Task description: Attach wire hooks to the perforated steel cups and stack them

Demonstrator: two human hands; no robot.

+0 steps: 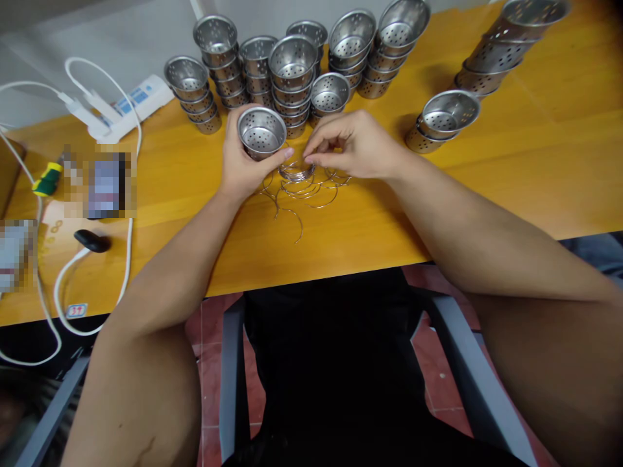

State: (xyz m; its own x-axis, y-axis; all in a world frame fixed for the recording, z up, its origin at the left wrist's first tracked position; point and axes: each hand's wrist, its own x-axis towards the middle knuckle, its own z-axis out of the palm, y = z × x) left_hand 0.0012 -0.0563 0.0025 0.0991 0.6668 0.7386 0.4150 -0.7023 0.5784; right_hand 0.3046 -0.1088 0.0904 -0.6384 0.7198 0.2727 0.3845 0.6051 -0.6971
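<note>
My left hand (242,159) is wrapped round a perforated metal cup (263,131), its open top tilted toward me. Beside it, my right hand (348,144) has thumb and fingertips pinched together just above a loose bundle of thin metal wire rings (296,174). Whether a wire lies between those fingertips is too small to make out. Several curved wires spread out from the bundle over the table, below and between my hands.
Stacks of perforated metal cups (292,65) stand along the back, and more (445,113) to the right. On the left are a white power strip (131,107) with cables, a green-and-yellow screwdriver handle (48,179), a black oval device (92,240) and blurred items. The wooden table (370,227) ends before my lap.
</note>
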